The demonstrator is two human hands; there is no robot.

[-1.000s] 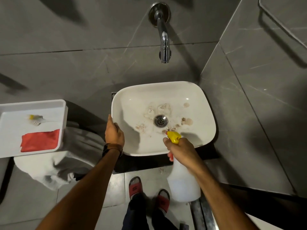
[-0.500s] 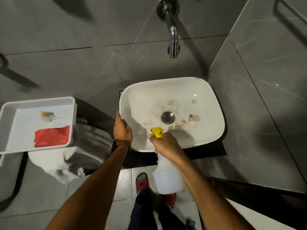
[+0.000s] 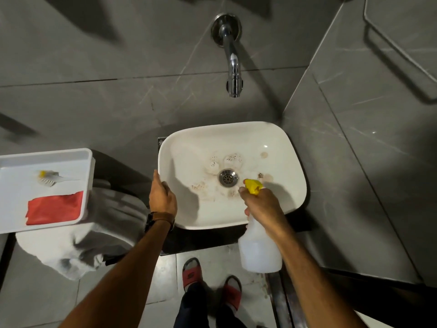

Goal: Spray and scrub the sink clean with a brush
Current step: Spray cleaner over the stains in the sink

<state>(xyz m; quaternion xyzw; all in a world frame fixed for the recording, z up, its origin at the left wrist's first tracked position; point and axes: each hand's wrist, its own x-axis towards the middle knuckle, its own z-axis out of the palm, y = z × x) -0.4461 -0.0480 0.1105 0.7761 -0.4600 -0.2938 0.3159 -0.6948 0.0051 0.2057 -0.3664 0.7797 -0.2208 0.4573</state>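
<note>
The white sink [image 3: 283,147] has brown stains and foam patches around its metal drain [image 3: 228,178]. My right hand [image 3: 262,204] grips a translucent white spray bottle [image 3: 259,252] whose yellow nozzle [image 3: 253,186] points into the basin just right of the drain. My left hand [image 3: 162,197] holds the sink's left rim. A small brush [image 3: 48,177] with a yellow end lies in a white tray [image 3: 87,162] at the left, well away from both hands.
A red cloth [image 3: 54,208] lies in the tray, which rests on a white cloth-covered stand [image 3: 71,252]. A chrome tap [image 3: 233,60] juts from the grey tiled wall above the sink. A wall closes in on the right. My feet in red sandals [image 3: 191,272] stand on the floor below.
My right hand moved the bottle rightward and farther over the basin, its nozzle now right of the drain. My left hand stays on the rim. The view shifted slightly.
</note>
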